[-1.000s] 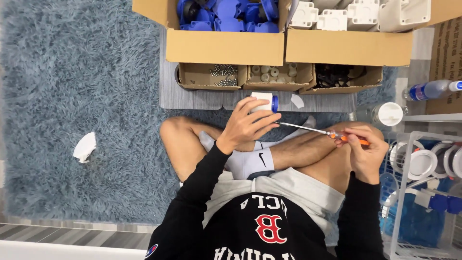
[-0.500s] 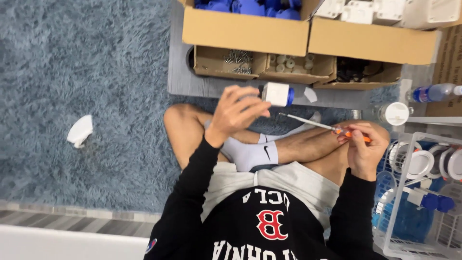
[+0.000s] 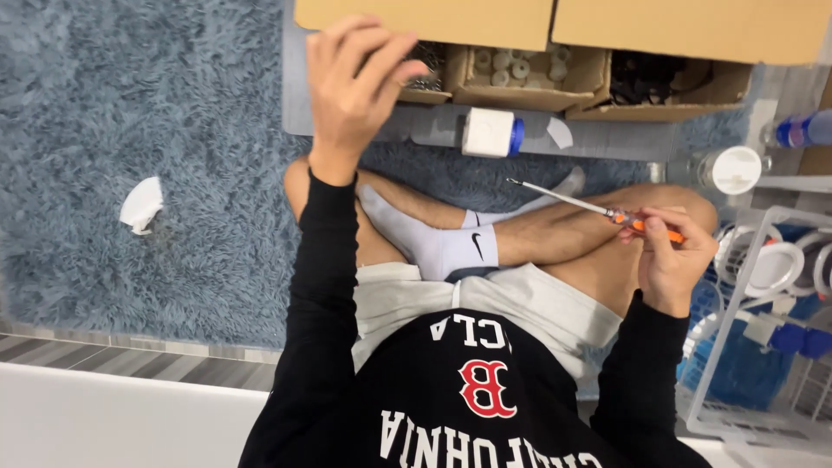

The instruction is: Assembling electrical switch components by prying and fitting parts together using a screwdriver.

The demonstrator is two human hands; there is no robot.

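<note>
Left hand [image 3: 351, 82] has let go of the white-and-blue part [image 3: 490, 133], now on the floor upper centre, and reaches, grip loose and empty, toward the small box [image 3: 425, 74]; right hand [image 3: 672, 260] pinches the orange screwdriver [image 3: 598, 208].

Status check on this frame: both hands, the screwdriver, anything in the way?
Left hand empty, open, reaching over small cardboard box. Right hand grips orange-handled screwdriver, tip up-left. White-and-blue part lies on mat, apart. Nothing between.
</note>
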